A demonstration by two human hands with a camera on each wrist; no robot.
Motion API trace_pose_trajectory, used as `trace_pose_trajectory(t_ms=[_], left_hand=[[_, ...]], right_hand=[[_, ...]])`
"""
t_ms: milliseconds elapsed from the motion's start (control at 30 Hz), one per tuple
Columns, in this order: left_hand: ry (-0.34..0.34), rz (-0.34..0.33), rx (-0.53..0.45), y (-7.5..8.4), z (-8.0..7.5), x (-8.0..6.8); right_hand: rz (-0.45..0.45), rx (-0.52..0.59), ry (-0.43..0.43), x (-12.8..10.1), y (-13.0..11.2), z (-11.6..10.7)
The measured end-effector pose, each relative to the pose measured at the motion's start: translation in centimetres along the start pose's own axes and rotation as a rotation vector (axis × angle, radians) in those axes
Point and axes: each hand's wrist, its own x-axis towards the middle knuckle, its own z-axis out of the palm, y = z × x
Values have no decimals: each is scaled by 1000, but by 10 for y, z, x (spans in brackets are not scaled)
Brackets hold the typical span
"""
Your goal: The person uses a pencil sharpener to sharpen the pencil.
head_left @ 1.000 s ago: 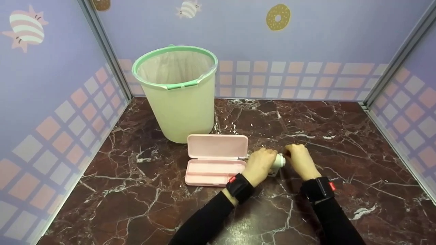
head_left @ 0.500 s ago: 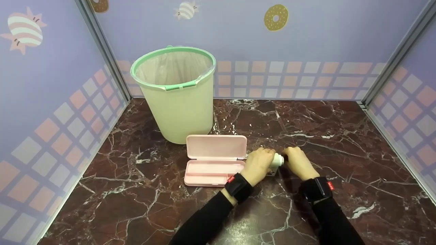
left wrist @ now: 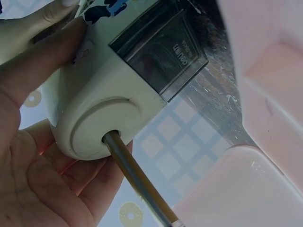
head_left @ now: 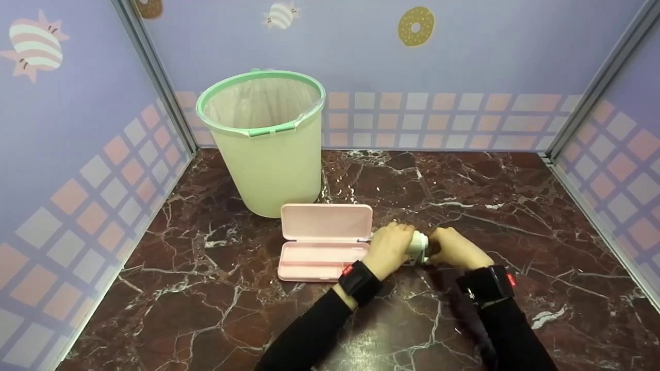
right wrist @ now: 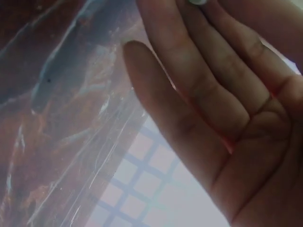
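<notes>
A cream pencil sharpener (head_left: pixel 418 244) with a dark shavings window (left wrist: pixel 161 52) stands on the marble table (head_left: pixel 495 196). My left hand (head_left: pixel 390 247) grips its body, palm and fingers (left wrist: pixel 33 184) wrapped round it. A pencil (left wrist: pixel 137 182) is stuck into its front hole and points toward the open pink pencil case (head_left: pixel 324 240). My right hand (head_left: pixel 454 248) is curled at the sharpener's right end, fingers (right wrist: pixel 199 80) closing on a small pale part (right wrist: pixel 196 2), which looks like the crank; most of it is hidden.
A pale green waste bin (head_left: pixel 268 144) with a liner stands behind the pencil case at the back left. Purple patterned walls (head_left: pixel 77 154) close in the table on the left, back and right. Bare marble lies to the right and front.
My right hand has swung from above the sharpener's end down and to the right, the wrist dropping lower. The left hand and sharpener have stayed almost in place.
</notes>
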Motion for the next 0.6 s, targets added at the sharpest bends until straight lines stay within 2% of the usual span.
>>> trace_pose_trajectory(t_ms=[67, 100, 133, 600], left_hand=[[1, 2, -6, 0, 0, 0], [-16, -4, -7, 0, -7, -1], [-21, -4, -8, 0, -7, -1], [-64, -16, 14, 2, -5, 1]], right_hand=[[-8, 2, -10, -1, -1, -2], [-13, 2, -14, -1, -1, -3], [-18, 2, -18, -2, -2, -3], [-26, 41, -149, -11, -13, -21]])
